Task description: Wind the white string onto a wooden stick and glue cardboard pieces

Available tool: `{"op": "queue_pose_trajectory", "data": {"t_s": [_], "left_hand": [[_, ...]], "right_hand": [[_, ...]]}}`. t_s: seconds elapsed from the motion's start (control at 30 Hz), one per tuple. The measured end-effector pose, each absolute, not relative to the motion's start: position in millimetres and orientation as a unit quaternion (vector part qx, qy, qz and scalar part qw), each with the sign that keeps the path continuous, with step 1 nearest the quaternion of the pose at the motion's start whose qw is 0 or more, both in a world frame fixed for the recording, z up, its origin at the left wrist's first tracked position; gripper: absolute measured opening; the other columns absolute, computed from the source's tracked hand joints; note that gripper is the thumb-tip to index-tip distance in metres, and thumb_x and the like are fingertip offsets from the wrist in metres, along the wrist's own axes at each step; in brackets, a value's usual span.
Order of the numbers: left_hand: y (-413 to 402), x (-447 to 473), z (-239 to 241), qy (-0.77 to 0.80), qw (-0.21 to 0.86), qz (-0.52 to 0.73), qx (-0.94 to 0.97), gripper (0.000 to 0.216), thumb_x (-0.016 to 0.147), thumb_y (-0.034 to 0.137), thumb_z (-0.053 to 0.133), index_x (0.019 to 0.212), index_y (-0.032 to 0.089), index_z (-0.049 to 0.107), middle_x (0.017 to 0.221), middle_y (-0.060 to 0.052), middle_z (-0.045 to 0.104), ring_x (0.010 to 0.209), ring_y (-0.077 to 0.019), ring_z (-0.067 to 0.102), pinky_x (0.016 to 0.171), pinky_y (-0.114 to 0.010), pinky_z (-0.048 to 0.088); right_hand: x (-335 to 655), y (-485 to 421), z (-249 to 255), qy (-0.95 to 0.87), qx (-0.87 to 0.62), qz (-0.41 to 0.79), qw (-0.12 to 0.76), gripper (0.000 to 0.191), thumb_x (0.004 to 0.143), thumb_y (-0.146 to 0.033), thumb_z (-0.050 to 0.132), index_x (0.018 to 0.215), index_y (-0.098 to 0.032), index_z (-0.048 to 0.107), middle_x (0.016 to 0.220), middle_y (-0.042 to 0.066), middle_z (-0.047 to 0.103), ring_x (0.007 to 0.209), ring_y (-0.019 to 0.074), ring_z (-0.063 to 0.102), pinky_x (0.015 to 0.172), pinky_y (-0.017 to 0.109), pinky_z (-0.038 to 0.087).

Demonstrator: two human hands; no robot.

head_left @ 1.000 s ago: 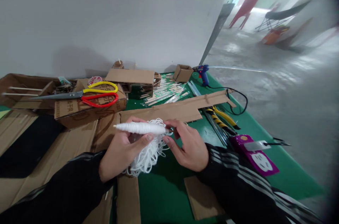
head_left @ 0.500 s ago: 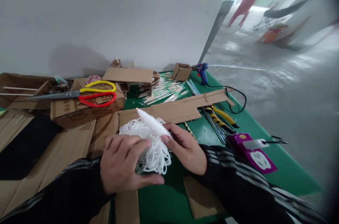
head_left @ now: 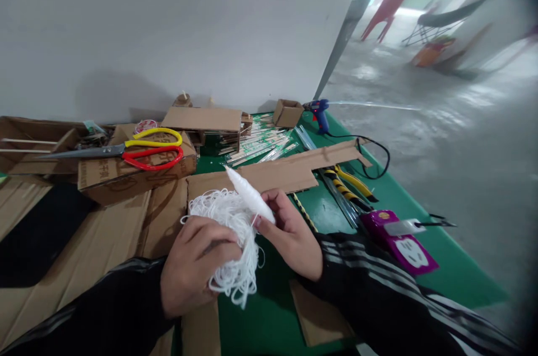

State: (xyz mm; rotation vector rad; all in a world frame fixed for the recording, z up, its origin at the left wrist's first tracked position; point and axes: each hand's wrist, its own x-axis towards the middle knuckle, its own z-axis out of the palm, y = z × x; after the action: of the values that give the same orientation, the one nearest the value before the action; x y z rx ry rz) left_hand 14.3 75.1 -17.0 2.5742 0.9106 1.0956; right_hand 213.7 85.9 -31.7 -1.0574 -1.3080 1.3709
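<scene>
Clutches the loose white string (head_left: 235,282) in the left hand (head_left: 197,266) over the green table (head_left: 252,325), with fingers curled around the loops, presumably to keep them bunched; just right, pinches the white spindle (head_left: 251,194) narrowly by its near end in the right hand (head_left: 292,235), apparently to leave the far tip free.

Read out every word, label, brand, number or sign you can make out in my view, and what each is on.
No text reads clearly.
Cardboard box: dark printed characters, too blurred to read.
Purple power strip: small gold round mark, too small to read.
Stick packets: green and white patterns; any lettering is too small to read.
White string and white spool: no text visible.
</scene>
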Motion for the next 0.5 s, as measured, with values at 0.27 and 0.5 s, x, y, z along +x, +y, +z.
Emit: {"op": "queue_pose_trajectory", "data": {"t_s": [0.27, 0.5], "left_hand": [[79.8, 12.3, -22.9, 0.257, 0.028, 0.368, 0.893, 0.022, 0.091, 0.01, 0.051, 0.072, 0.018, 0.058, 0.091, -0.003, 0.074, 0.087, -0.0183, 0.058, 0.079, -0.034, 0.043], [75.0, 12.8, -26.5, 0.312, 0.1, 0.356, 0.875, 0.009, 0.088, 0.017, 0.051, 0.086, 0.02, 0.059, 0.088, -0.006, 0.072, 0.086, -0.0205, 0.064, 0.076, -0.035, 0.046]], "right_hand": [[218.3, 85.9, -22.9, -0.438, -0.423, 0.664, 0.435, 0.02, 0.082, -0.033, 0.064, 0.093, -0.019, 0.054, 0.053, -0.011, 0.039, 0.032, 0.0026, 0.026, 0.029, 0.015, 0.022], [220.2, 80.7, -17.6, -0.503, -0.336, 0.686, 0.404, 0.019, 0.086, -0.034, 0.059, 0.096, -0.019, 0.055, 0.086, 0.0, 0.057, 0.036, 0.0007, 0.037, 0.031, 0.016, 0.037]]}}
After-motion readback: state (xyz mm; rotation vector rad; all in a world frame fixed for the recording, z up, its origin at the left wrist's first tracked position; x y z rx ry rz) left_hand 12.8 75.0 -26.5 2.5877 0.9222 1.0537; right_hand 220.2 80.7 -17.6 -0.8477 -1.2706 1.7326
